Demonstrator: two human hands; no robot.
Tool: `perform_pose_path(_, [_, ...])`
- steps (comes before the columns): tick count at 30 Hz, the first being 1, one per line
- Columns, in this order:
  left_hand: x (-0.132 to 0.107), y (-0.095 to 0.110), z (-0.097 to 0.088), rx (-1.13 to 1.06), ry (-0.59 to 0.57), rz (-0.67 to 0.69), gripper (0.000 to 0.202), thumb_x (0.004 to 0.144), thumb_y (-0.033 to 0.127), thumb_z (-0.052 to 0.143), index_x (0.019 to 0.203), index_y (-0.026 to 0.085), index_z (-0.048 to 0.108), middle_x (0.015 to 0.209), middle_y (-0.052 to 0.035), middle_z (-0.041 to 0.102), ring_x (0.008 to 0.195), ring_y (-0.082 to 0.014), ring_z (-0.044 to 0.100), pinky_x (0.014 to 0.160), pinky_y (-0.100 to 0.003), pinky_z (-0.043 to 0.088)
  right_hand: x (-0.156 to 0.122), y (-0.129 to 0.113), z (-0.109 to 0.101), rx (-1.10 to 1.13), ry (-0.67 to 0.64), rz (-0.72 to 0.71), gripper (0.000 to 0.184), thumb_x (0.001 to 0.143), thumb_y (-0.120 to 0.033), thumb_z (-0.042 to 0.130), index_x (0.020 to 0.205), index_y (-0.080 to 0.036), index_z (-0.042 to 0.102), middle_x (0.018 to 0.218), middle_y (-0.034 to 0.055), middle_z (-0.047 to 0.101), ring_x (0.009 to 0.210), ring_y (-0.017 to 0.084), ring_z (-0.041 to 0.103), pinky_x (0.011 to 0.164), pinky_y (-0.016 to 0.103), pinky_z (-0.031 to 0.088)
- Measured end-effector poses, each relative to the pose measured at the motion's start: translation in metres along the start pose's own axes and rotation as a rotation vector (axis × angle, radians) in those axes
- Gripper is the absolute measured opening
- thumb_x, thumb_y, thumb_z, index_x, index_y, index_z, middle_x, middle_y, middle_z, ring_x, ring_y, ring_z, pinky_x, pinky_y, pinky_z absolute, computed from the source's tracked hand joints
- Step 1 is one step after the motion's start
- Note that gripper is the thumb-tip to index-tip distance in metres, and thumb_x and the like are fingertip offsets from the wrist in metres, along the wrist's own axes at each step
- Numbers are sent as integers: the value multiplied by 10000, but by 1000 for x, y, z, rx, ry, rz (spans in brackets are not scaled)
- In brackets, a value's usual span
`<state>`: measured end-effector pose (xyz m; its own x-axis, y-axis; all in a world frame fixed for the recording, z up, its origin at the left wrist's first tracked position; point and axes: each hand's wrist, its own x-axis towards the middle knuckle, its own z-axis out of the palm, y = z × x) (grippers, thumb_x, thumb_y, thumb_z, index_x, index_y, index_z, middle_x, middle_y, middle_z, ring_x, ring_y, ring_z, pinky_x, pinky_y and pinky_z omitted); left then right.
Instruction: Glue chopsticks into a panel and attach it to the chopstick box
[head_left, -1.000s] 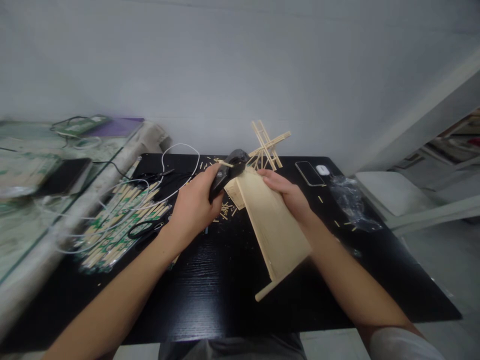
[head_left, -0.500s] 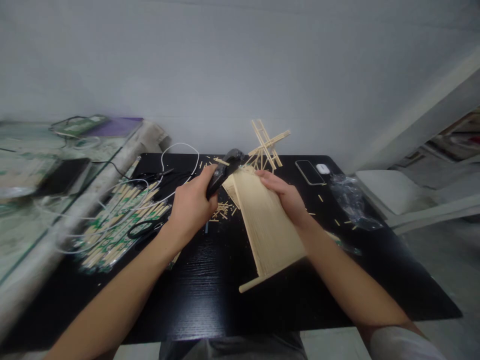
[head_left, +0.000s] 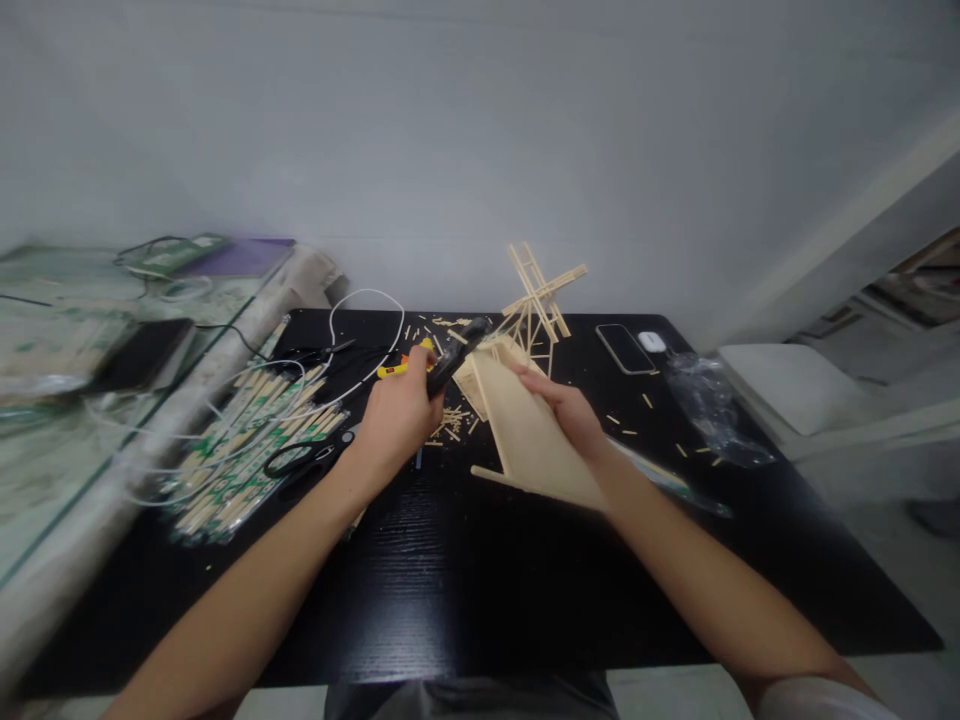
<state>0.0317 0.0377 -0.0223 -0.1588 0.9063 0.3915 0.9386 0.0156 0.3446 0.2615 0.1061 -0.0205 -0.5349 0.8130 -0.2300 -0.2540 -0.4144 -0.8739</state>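
Observation:
My left hand (head_left: 401, 415) is closed around a black pliers-like tool (head_left: 455, 360), its head close to the upper end of a wooden panel. My right hand (head_left: 570, 410) grips this pale wooden panel (head_left: 536, 430) by its right side, holding it tilted above the table. A thin stick runs along the panel's near edge and sticks out to the left. Just beyond my left hand lies a yellow and orange tool (head_left: 405, 366), partly hidden by the fingers. Cut stick pieces (head_left: 450, 422) are scattered under and beside the panel.
A windmill-like stick frame (head_left: 536, 295) stands at the back of the black table (head_left: 420, 600). Wrapped chopsticks (head_left: 247, 450), black scissors (head_left: 300, 457) and a white cable (head_left: 367, 292) lie left. A phone (head_left: 625, 349), white case (head_left: 652, 342) and clear plastic bag (head_left: 712, 410) lie right.
The panel's near end has risen and tilted, so it looks shorter. The tool's head has turned slightly, and the yellow tool beyond my left hand now shows. Both hands keep their holds.

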Motion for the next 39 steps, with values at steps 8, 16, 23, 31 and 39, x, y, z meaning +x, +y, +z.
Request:
perform_pose_path(8, [-37, 3, 12, 31, -198, -45, 232, 984, 251, 618, 1204, 181, 590, 756, -89, 761, 661, -316, 773, 620, -362, 540, -34, 26, 5, 232, 284, 312, 279, 823, -249, 801, 1102, -240, 778, 859, -11, 790, 667, 164, 701, 621, 273, 562])
perform_pose_path(16, [-56, 11, 19, 24, -328, -140, 196, 1014, 237, 650, 1194, 189, 587, 836, -100, 793, 775, -348, 816, 676, -361, 557, -50, 41, 5, 238, 391, 375, 266, 856, -203, 752, 1120, -222, 780, 828, 2, 792, 619, 167, 690, 585, 268, 552])
perform_pose_path(23, [-59, 10, 22, -99, -305, -208, 261, 988, 244, 685, 1223, 163, 606, 818, -108, 777, 763, -366, 796, 700, -370, 537, -51, 43, 2, 210, 388, 364, 275, 851, -230, 763, 1126, -237, 777, 833, -9, 788, 643, 171, 693, 610, 279, 555])
perform_pose_path(31, [-57, -9, 13, -548, -289, -350, 315, 990, 510, 614, 979, 199, 670, 659, -6, 638, 558, -204, 638, 561, -291, 478, -49, 50, -20, 114, 324, 307, 360, 697, -304, 875, 1042, -241, 794, 833, -14, 778, 710, 177, 682, 670, 293, 527])
perform_pose_path(39, [-69, 2, 23, -1095, -482, -528, 638, 767, 787, 779, 918, 178, 667, 458, 106, 399, 327, -101, 373, 330, -241, 351, -47, 64, -26, -84, 237, 191, 337, 658, -434, 930, 924, -269, 805, 805, -33, 738, 726, 168, 616, 707, 303, 458])
